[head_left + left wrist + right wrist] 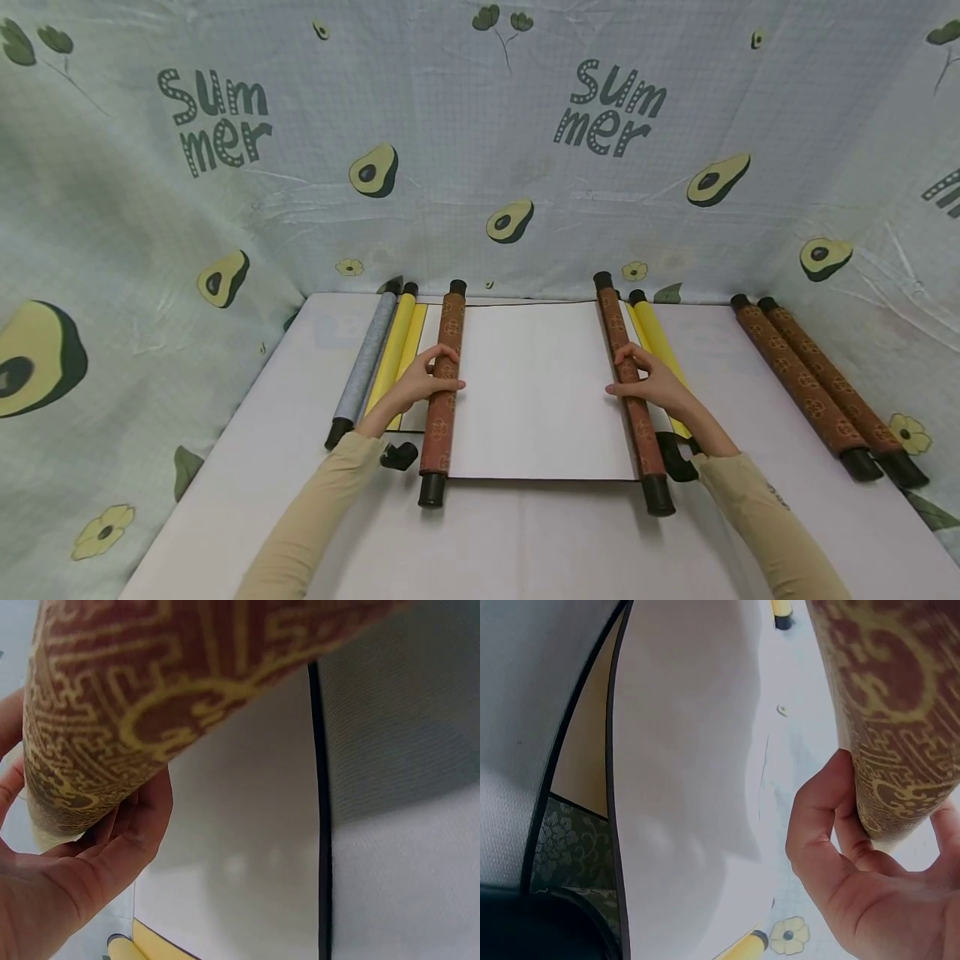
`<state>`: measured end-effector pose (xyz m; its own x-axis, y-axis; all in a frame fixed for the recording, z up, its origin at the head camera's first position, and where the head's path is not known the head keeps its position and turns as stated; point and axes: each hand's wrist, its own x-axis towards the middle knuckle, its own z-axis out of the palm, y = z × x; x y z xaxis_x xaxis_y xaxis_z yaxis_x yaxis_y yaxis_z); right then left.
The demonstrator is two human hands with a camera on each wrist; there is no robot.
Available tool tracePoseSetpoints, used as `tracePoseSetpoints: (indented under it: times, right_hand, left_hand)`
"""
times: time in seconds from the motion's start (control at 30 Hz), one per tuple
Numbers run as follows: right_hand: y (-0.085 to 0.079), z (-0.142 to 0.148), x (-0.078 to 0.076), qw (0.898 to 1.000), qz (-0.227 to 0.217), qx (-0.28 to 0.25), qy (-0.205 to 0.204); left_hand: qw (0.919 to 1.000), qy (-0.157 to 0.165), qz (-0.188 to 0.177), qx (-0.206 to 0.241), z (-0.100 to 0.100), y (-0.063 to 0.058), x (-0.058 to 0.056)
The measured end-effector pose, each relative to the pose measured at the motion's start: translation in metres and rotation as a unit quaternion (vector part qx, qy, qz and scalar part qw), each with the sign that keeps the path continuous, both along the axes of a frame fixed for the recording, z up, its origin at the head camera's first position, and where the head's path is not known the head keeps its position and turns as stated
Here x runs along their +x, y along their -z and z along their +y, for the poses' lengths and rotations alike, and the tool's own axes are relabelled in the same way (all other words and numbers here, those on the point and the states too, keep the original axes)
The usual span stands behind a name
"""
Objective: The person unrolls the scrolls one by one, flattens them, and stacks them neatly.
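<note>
A hanging scroll lies partly unrolled, its white sheet [536, 400] stretched between two brown patterned rolls with black end knobs. My left hand [420, 382] grips the left roll [439, 429], thumb on the inner side. On the other side, my right hand [654, 385] holds the right roll [643, 433] in the same way. The left wrist view shows the hand's fingers curled around the gold-patterned roll [112, 712]. In the right wrist view, thumb and fingers cup the other roll [900, 750] from below. Dark edging runs along the sheet's near side.
Beneath the brown scroll lie yellow rolls [393, 350] [663, 350]. A grey roll [367, 358] rests at the left. Two more brown rolls [802, 383] [840, 379] lie side by side at the right. A printed cloth [450, 100] hangs behind the white table [517, 542].
</note>
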<state>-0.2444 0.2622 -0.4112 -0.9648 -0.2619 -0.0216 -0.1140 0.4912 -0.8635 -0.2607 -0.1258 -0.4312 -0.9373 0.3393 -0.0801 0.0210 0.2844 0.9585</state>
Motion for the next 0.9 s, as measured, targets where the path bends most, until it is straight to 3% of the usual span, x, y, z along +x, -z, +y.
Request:
tracePoseSetpoints:
  times: [0.57, 0.9]
  right_hand:
    - [0.001, 0.012, 0.000, 1.000, 0.018, -0.008, -0.017]
    - [0.002, 0.014, 0.002, 0.999, 0.038, 0.014, -0.007]
  left_hand:
    - [0.9998, 0.002, -0.017, 0.010, -0.007, -0.010, 0.003]
    - [1.0000, 0.006, -0.004, -0.001, -0.011, -0.006, -0.001]
